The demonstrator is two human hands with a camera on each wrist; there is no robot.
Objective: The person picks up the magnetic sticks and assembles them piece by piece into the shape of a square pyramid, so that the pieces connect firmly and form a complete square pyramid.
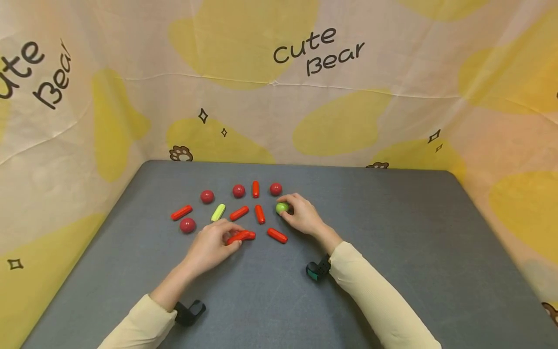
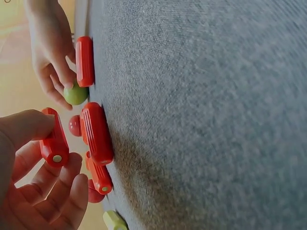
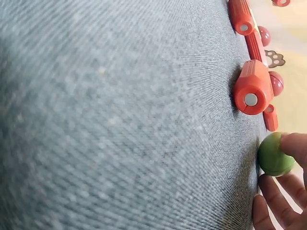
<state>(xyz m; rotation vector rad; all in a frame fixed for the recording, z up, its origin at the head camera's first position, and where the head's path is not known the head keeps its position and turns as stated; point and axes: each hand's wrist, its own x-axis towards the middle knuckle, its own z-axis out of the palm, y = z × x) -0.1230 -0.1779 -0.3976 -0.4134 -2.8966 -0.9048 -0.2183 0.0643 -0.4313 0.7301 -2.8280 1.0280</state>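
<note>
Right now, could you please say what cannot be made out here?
Head: the right hand covers part of the green ball.
Left wrist: the left hand hides part of its red stick.
Left wrist: the bottom edge crops the yellow-green stick.
Right wrist: the right edge crops the right hand.

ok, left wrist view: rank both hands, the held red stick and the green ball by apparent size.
1. Left hand
2. Right hand
3. Held red stick
4. Green ball
Nearness to the camera enlarges 1 and 3.
</note>
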